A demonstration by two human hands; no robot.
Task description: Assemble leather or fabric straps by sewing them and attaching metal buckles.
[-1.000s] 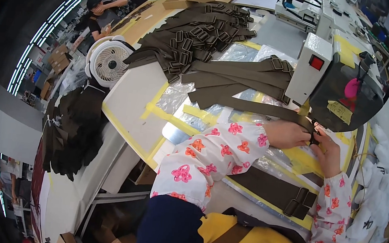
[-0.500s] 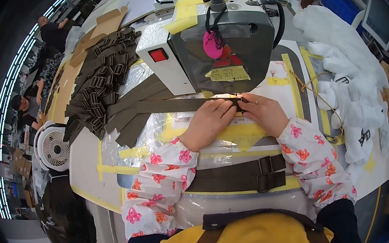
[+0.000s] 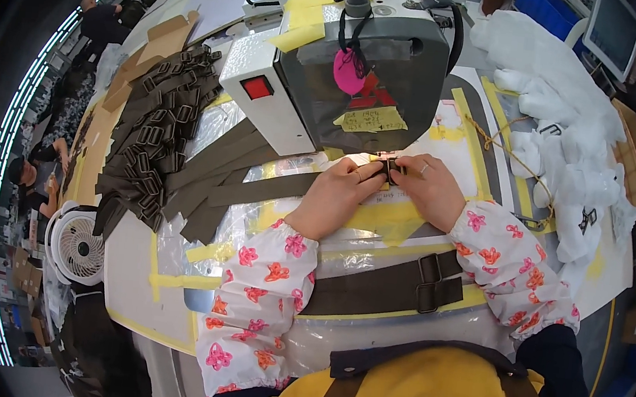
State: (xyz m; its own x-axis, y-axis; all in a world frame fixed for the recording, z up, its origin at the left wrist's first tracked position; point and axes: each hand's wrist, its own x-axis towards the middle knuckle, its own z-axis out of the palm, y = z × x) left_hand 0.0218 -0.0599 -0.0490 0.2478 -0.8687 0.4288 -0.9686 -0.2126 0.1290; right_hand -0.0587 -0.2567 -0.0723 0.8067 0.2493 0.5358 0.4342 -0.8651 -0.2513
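A brown webbing strap [image 3: 268, 190] runs in from the left to the lit needle area of a white and grey sewing machine [image 3: 363, 78]. My left hand [image 3: 334, 196] is closed on this strap, its fingertips near the end. A dark buckle [image 3: 389, 170] at the strap's end sits between my two hands. My right hand [image 3: 430, 188] pinches the buckle from the right side. Two finished-looking brown straps with slider buckles [image 3: 386, 285] lie flat in front of my forearms. The needle itself is hidden behind the machine head and my fingers.
A heap of brown straps with buckles [image 3: 157, 133] lies on the left beside an open cardboard box [image 3: 165, 40]. White plastic wrapping [image 3: 568, 141] and thin cord [image 3: 522, 161] are on the right. A white fan [image 3: 81, 244] stands at the left table edge. Other people work farther left.
My left hand has shifted slightly left and down, and the strap's loose part has dropped nearer to me. The buckle shows more clearly between my fingers. The view has tilted a little.
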